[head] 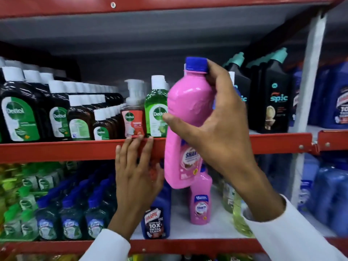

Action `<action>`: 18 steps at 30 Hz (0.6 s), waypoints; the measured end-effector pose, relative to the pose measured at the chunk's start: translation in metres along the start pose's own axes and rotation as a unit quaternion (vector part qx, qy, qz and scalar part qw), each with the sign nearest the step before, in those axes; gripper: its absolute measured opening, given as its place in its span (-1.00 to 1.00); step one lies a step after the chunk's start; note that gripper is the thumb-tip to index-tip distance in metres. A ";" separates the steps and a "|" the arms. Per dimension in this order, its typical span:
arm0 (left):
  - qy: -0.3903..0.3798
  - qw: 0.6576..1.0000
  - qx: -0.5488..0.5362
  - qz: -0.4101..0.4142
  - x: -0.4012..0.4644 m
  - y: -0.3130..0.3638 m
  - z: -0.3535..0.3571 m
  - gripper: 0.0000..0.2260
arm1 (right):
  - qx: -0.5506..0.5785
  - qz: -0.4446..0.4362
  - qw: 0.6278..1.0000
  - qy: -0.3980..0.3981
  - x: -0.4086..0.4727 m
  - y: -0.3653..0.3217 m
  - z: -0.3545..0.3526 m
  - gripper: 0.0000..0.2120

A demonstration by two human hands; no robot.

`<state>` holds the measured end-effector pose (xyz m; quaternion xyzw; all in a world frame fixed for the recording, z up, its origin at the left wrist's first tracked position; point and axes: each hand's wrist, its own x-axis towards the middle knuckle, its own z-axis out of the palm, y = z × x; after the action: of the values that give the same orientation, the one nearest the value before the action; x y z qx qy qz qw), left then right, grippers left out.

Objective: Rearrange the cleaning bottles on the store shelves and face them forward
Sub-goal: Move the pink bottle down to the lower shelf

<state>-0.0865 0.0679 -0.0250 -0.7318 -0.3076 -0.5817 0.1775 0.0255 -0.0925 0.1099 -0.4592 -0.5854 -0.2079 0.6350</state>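
Your right hand [216, 127] gripped the pink bottle [186, 117] around its shoulder and upper body, thumb on the near face and fingers [211, 68] curled up beside the blue cap [196, 64]. The bottle was held clear of any shelf, slightly tilted, in front of the red shelf edge [75, 149] — its label turned partly toward you, low on the body. Your left hand [137, 172] held nothing; its fingers were spread flat, the fingertips resting on the red shelf edge just below the red-labelled Dettol pump bottle [134, 113] and the green Dettol bottle [156, 110]. Brown Dettol bottles [18, 110] filled the upper shelf to the left; black Spic bottles [275, 98] stood to the right. On the lower shelf stood a smaller pink bottle [200, 200], just behind the held one's base, and a blue Harpic bottle [156, 219] beside it — with rows of blue-capped bottles [71, 217] further left.
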 end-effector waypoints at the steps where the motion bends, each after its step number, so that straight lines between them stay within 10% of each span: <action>1: 0.007 1.000 0.000 -0.003 -0.001 0.002 0.001 -0.39 | -0.009 0.011 1.000 0.005 -0.009 0.008 -0.010 -0.09; 18: 0.005 0.999 0.018 -0.026 0.001 0.010 0.004 -0.44 | -0.094 0.187 0.978 0.006 -0.157 0.154 0.019 -0.14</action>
<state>-0.0769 0.0630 -0.0237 -0.7175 -0.3362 -0.5838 0.1770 0.1027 -0.0436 -0.0908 -0.6166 -0.4630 -0.1425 0.6206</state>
